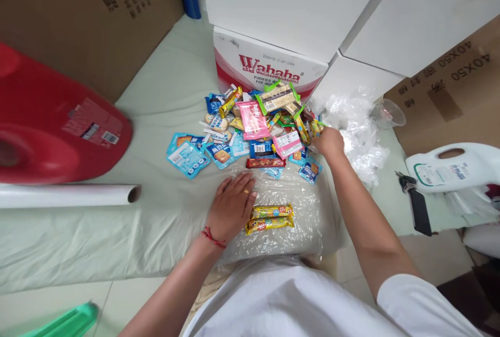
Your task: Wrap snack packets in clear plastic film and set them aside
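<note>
My left hand (233,202) lies flat on a sheet of clear plastic film (304,207), fingers stretched toward the pile of snacks. Beside its fingertips, two yellow snack bars (270,218) rest side by side on the film. My right hand (328,143) reaches into the right edge of the heap, its fingers closed around a yellow-wrapped snack (316,127), partly hidden. The heap holds a pink packet (253,120), a green-edged wafer pack (278,98), a dark red bar (265,163) and several blue sachets (189,159).
Behind the heap stands a Wahaha carton (269,63). Crumpled clear plastic (357,128) lies right of my right hand, near a white jug (457,167) and a black-handled tool (417,207). On the left are a red jug (66,118) and a white roll (66,196).
</note>
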`<state>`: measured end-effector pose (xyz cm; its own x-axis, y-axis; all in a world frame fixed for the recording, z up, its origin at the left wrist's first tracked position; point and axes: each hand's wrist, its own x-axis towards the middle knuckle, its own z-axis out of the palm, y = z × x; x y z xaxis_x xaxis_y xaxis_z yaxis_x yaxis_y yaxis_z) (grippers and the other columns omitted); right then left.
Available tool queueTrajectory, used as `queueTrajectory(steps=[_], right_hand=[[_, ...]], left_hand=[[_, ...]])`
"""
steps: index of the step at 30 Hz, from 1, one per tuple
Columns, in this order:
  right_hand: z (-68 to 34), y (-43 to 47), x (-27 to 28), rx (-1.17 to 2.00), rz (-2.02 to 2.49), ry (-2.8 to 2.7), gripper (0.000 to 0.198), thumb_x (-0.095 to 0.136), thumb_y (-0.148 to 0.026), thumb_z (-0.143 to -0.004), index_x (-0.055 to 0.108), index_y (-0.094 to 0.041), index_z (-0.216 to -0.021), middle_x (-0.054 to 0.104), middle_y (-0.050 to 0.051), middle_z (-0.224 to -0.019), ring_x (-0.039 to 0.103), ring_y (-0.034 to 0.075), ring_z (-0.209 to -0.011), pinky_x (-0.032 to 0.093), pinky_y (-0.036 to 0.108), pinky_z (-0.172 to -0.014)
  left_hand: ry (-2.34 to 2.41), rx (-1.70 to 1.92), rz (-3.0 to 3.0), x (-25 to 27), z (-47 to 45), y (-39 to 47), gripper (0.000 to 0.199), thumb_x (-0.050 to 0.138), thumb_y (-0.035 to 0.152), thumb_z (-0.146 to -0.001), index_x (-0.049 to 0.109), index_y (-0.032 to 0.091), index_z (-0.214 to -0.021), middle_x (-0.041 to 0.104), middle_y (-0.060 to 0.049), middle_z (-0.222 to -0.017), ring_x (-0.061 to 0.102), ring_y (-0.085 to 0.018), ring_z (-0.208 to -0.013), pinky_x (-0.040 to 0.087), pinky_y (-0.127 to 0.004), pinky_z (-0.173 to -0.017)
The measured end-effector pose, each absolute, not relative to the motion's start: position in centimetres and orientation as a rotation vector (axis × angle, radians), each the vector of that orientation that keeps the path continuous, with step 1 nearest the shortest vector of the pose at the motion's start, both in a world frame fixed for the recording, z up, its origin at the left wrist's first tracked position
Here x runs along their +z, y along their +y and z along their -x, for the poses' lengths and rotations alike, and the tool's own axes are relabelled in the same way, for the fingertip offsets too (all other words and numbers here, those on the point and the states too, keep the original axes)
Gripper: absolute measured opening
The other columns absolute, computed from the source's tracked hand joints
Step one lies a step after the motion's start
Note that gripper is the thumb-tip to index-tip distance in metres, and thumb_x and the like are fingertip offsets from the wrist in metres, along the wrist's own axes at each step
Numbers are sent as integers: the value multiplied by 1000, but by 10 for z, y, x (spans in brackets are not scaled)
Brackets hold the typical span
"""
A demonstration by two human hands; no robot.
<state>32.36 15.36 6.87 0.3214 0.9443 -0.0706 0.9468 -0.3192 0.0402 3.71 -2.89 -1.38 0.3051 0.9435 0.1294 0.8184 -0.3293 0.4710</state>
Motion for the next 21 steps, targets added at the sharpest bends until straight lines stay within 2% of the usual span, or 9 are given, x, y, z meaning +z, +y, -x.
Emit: queueTrajectory(steps=[3,6,10,14,17,21], right_hand=[[-328,141,75,6,-2532,1853,38,61,-36,-88,75,-16,-117,75,19,-112,71,33,-102,52,35,-78],[-319,141,71,36,-2476,2011,40,58,-36,-92,72,-17,-124,71,18,-121,70,31,-102,52,36,-81],[-302,164,59,-22,-2300,2142,38,60,-38,-93,71,-14,-120,72,19,-121,67,32,-106,51,35,-84],[-304,175,61,-58,-2225,2151,33,65,-38,-89,72,-14,-111,75,17,-111,67,30,-97,45,32,-76],[-314,152,80,-28,-2242,2184,28,65,-37,-87,72,-15,-102,75,14,-99,65,26,-85,39,30,-68],[-330,99,103,-148,-2243,2353,21,63,-39,-85,67,-18,-88,64,4,-74,52,18,-66,31,28,-61]], left_hand=[[1578,563,-2260,-14,-37,-29,47,32,35,-108,63,23,-142,54,-5,-157,47,-26,-148,33,-52,-122],[1577,558,-2258,-14,-37,-28,48,30,35,-108,63,23,-141,54,-5,-157,47,-25,-148,32,-52,-122],[1587,559,-2232,-11,-38,-29,49,27,36,-109,63,24,-141,55,-5,-156,47,-25,-149,31,-52,-123],[1573,565,-2203,-10,-38,-29,51,24,36,-110,63,24,-141,55,-4,-156,46,-23,-149,31,-50,-123],[1574,579,-2182,-10,-37,-29,53,22,37,-110,63,23,-141,56,-4,-156,46,-22,-149,31,-49,-124],[1555,593,-2177,-12,-35,-30,55,20,38,-110,63,24,-142,55,-4,-157,45,-22,-150,31,-48,-124]])
